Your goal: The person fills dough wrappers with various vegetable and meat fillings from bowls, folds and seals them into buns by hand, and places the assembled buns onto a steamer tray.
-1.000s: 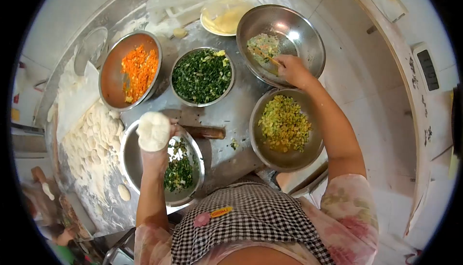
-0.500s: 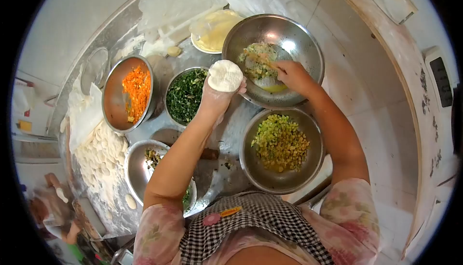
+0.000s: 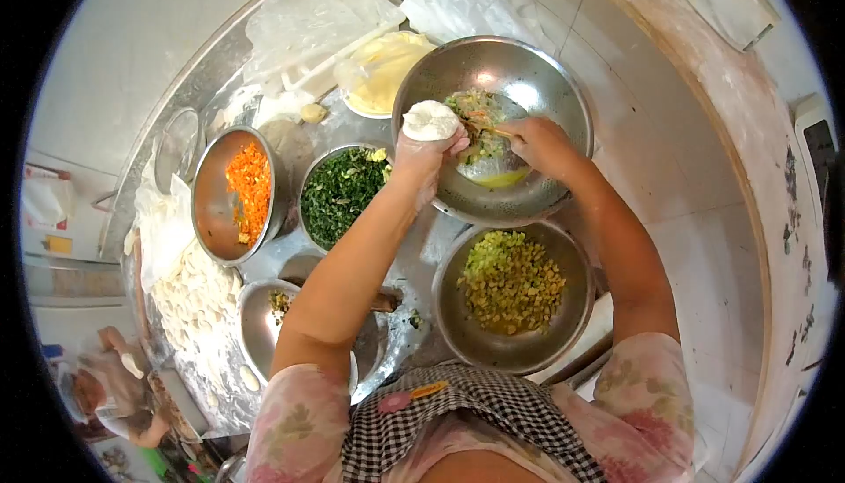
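Note:
My left hand (image 3: 421, 166) is closed around a white dough wrapper (image 3: 430, 120), held up at the left rim of the large steel bowl (image 3: 563, 87). My right hand (image 3: 541, 142) reaches into that bowl and grips a thin wooden stick (image 3: 495, 130). The stick's far end is in the pale green and white chopped filling (image 3: 475, 106), where its exact shape cannot be made out. A little yellowish liquid lies at the bowl's bottom. Below my left forearm stands a bowl of chopped dark greens (image 3: 339, 197), with some yellow bits by its edge.
Chopped orange filling (image 3: 249, 188) fills a steel bowl at left. Diced light-green filling (image 3: 510, 285) is in another nearer me. A partly hidden steel bowl (image 3: 255, 329) sits under my left arm. Floured dough pieces (image 3: 198, 298) cover the left table. Another person (image 3: 114, 386) is at lower left.
My left hand has brought the dough wrapper right, closer to the filling, and the wrapper is seen more edge-on. My right hand stays in the large bowl with the stick. The view has shifted slightly.

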Tool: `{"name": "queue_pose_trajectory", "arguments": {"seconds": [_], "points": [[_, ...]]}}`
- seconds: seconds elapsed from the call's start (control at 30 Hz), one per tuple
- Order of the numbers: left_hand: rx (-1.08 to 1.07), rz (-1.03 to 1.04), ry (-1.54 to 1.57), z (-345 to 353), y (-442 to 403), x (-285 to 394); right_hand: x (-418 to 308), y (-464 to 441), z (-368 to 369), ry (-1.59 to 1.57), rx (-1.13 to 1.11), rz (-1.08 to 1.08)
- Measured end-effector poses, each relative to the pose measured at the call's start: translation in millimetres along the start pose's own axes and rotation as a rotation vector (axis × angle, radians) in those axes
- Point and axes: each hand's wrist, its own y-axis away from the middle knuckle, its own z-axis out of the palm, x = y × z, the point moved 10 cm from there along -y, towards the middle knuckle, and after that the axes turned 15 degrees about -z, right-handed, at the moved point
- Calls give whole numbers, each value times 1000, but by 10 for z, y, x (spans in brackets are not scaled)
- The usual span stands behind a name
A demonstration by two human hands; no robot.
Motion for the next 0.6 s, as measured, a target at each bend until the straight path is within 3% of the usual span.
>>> {"name": "queue_pose_trajectory", "arguments": {"seconds": [0.1, 0.13, 0.2, 0.3, 0.4, 0.5, 0.6], "points": [[110, -58, 22, -97, -296, -180, 72, 3, -174, -300, 130, -112], [149, -92, -11, -157, -420, -251, 92, -8, -276, -207, 160, -83], [192, -117, -390, -286, -771, -350, 107, -10, -485, -20, 218, -24], [399, -103, -922, -391, -962, -367, 115, -86, -213, 29, -9, 63], [663, 245, -1294, -121, -688, -46, -76, -34, -51, -104, -7, 15], [557, 178, -1374, -48, -682, -98, -339, 85, 167, -159, 174, -137], [516, 167, -1356, 14, -592, -75, -355, 150, 185, -186, 190, -106]]}}
